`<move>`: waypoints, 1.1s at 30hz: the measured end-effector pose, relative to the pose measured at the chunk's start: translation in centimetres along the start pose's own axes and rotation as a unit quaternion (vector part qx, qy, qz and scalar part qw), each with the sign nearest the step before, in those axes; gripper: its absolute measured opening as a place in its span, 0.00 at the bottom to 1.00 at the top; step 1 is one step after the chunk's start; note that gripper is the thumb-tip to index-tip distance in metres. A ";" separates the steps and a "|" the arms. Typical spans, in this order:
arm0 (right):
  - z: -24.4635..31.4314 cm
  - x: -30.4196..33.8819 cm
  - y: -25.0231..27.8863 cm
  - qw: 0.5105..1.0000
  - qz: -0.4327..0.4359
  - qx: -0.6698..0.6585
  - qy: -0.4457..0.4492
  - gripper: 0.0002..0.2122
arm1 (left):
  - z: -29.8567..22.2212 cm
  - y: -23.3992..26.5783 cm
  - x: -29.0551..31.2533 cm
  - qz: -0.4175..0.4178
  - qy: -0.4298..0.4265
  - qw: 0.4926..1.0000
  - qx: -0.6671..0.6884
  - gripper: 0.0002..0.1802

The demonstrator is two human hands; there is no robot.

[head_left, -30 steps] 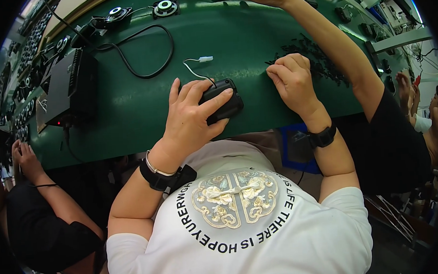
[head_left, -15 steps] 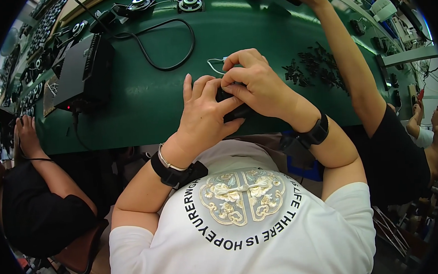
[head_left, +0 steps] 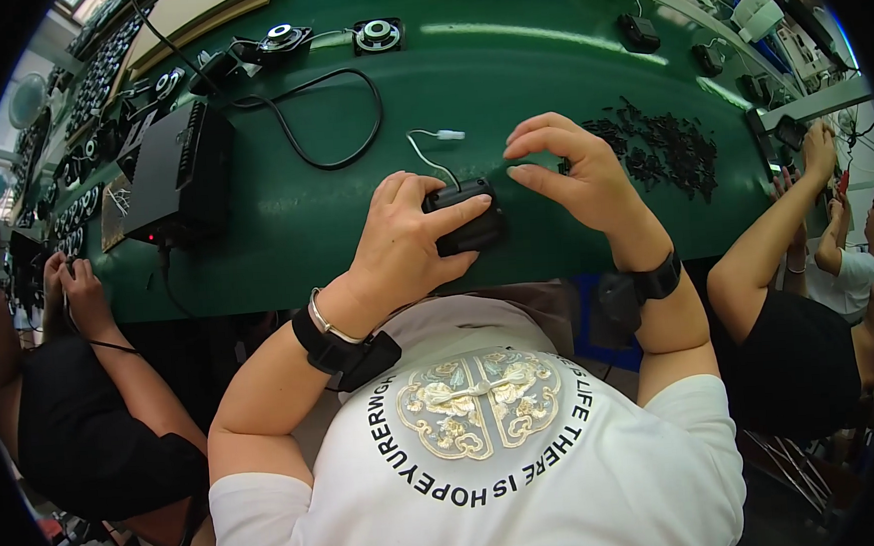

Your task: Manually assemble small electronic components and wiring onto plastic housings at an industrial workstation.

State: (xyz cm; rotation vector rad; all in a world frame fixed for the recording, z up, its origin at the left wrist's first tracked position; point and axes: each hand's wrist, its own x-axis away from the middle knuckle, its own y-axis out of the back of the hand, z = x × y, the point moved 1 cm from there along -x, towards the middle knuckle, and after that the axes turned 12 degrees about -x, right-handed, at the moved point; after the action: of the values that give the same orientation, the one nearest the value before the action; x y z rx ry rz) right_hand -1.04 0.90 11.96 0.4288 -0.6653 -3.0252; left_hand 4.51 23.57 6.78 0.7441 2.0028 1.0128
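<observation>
A small black plastic box [head_left: 473,235] rests near the front edge of the green table, with a thin white cable ending in a pale connector [head_left: 451,134] coming from its far side. My left hand [head_left: 395,234] is closed around the box from the left, thumb at the near side and fingers over its top. To the right of the box, my right hand [head_left: 591,175] is raised, its thumb and forefinger apart with nothing visible between them. Beyond it lies a loose pile of small black pieces [head_left: 672,153].
A black power box [head_left: 176,179] with a red light stands at the left. Its looped black cable [head_left: 379,101] crosses the table. Speakers [head_left: 378,35] lie along the back. Another black box [head_left: 639,32] sits far right. Co-workers' hands [head_left: 86,294] and arms [head_left: 769,228] are at both sides.
My right hand has left the box, moved right and opened. My left hand still holds the box. The right-hand co-worker's arm has withdrawn from the far table to the right.
</observation>
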 end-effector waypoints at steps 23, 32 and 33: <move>-1.2 12.4 0.8 0.900 -0.339 0.241 0.131 0.08 | 9.8 -9.5 -33.7 -0.056 -0.068 0.995 -0.055 0.30; -1.5 12.0 1.3 0.917 -0.293 0.246 0.114 0.08 | 8.3 -10.2 -33.0 -0.031 -0.036 0.995 -0.089 0.25; -1.6 11.9 1.4 0.911 -0.298 0.262 0.112 0.08 | 8.1 -10.6 -33.2 -0.037 -0.019 0.995 -0.096 0.23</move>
State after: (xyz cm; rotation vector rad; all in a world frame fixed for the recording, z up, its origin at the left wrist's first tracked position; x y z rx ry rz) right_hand -12.10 -1.87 8.07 1.1682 -1.5857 -3.1770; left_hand 27.59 -3.79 6.67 0.5770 1.8556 1.1195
